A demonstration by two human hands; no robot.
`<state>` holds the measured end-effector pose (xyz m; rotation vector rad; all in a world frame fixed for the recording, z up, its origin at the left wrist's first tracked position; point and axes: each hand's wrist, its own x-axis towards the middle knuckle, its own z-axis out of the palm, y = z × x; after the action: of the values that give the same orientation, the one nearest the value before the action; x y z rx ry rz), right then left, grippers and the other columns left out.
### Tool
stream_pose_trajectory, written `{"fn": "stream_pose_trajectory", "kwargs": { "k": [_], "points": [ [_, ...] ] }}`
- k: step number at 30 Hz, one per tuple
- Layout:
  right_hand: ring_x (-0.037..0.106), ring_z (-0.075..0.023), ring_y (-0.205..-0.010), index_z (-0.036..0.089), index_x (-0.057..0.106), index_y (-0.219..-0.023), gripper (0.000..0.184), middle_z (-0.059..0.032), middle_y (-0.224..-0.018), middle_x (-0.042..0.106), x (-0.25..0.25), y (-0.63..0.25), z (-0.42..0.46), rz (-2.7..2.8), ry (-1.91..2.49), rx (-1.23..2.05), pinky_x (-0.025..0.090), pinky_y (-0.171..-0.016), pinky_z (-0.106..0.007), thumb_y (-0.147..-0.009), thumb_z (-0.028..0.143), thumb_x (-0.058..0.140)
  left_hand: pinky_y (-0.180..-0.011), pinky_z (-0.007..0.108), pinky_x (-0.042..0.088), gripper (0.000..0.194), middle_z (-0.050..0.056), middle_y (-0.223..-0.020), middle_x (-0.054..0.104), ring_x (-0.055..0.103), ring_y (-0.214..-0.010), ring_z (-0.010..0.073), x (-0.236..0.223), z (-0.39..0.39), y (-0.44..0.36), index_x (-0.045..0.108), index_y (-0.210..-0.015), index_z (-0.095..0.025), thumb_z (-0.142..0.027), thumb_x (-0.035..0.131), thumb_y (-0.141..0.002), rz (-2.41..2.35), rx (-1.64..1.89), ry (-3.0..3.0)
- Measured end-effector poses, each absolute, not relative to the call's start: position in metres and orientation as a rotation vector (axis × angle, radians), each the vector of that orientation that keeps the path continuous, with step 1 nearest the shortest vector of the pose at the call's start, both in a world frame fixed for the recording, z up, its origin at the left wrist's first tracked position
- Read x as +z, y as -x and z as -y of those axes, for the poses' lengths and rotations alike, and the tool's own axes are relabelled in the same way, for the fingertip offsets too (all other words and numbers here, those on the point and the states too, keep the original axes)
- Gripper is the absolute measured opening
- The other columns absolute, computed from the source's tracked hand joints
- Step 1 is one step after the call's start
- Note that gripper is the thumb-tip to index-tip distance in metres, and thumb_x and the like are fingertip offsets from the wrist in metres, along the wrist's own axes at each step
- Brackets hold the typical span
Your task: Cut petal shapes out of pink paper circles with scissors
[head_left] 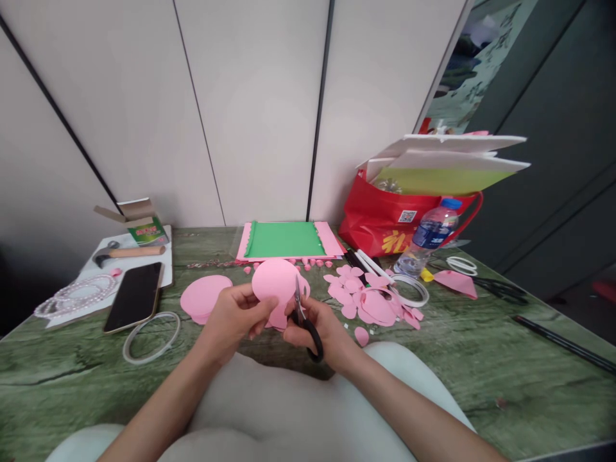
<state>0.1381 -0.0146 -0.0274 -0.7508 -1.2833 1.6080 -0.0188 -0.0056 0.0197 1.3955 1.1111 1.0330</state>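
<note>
My left hand (pixel 243 312) pinches a round piece of pink paper (pixel 274 280) at its lower left, with the thumb in front. In my right hand (pixel 325 330) is a pair of scissors (pixel 312 337) with black handles, its blades pointing up at the right edge of the pink circle. Whether the blades are apart or together, I cannot tell. More pink paper shows just behind and below the circle, partly hidden by my hands. Left of my left hand lies a stack of pink paper circles (pixel 202 296). Pink paper flowers and cutouts (pixel 346 285) lie to the right.
Green and pink sheets (pixel 286 239) lie at the back. A red bag (pixel 366 218) and a water bottle (pixel 433 231) stand back right. On the left are a phone (pixel 135 296), tape roll (pixel 151 337), hammer (pixel 129 252), beads (pixel 77 296) and small box (pixel 144 230). A black pencil (pixel 563 342) lies right.
</note>
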Motion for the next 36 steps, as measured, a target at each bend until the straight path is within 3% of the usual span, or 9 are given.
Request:
{"fn": "stream_pose_trajectory", "kwargs": {
  "k": [10,17,23,30,36],
  "points": [
    [0.042,-0.0061,-0.039,0.017,0.049,-0.074,0.033,0.0064,-0.051,0.051,-0.024,-0.139,0.016,1.315,0.848,1.536,0.031,-0.039,-0.018,-0.056,0.030,0.073,-0.032,0.015,0.027,0.020,-0.007,-0.041,0.045,0.036,-0.034,0.0035,0.023,0.007,0.018,0.055,-0.060,-0.015,-0.029,0.066,-0.069,-1.073,1.069,-1.372],
    [0.045,-0.0069,-0.036,0.017,0.049,-0.074,0.036,0.0084,-0.044,0.050,-0.028,-0.135,0.016,1.319,0.819,1.545,0.036,-0.039,-0.019,-0.056,0.038,0.072,-0.031,0.017,0.035,0.020,-0.003,-0.052,0.057,0.048,-0.036,0.0073,0.025,0.008,0.014,0.055,-0.064,-0.014,-0.031,0.064,-0.071,-1.003,1.058,-1.287],
    [0.045,-0.0075,-0.038,0.018,0.048,-0.078,0.041,0.0068,-0.048,0.052,-0.029,-0.134,0.017,1.365,0.852,1.557,0.031,-0.037,-0.018,-0.054,0.039,0.074,-0.029,0.014,0.028,0.026,-0.006,-0.038,0.046,0.038,-0.031,0.0032,0.024,0.009,0.014,0.053,-0.053,-0.013,-0.029,0.067,-0.068,-1.103,1.081,-1.349],
    [0.042,-0.0081,-0.053,0.018,0.047,-0.084,0.050,0.0046,-0.060,0.051,-0.020,-0.137,0.019,1.347,0.731,1.535,0.033,-0.047,-0.020,-0.050,0.036,0.079,-0.028,0.013,0.027,0.019,-0.007,-0.038,0.046,0.036,-0.030,0.0026,0.021,0.009,0.015,0.061,-0.061,-0.012,-0.029,0.066,-0.068,-1.137,1.014,-1.404],
    [0.037,-0.0067,-0.049,0.018,0.046,-0.081,0.048,0.0071,-0.056,0.046,-0.021,-0.135,0.018,1.323,0.723,1.571,0.028,-0.046,-0.020,-0.050,0.036,0.079,-0.029,0.014,0.027,0.022,-0.006,-0.039,0.047,0.036,-0.031,0.0027,0.021,0.009,0.015,0.060,-0.059,-0.012,-0.031,0.068,-0.066,-1.143,1.014,-1.400]
  ]
}}
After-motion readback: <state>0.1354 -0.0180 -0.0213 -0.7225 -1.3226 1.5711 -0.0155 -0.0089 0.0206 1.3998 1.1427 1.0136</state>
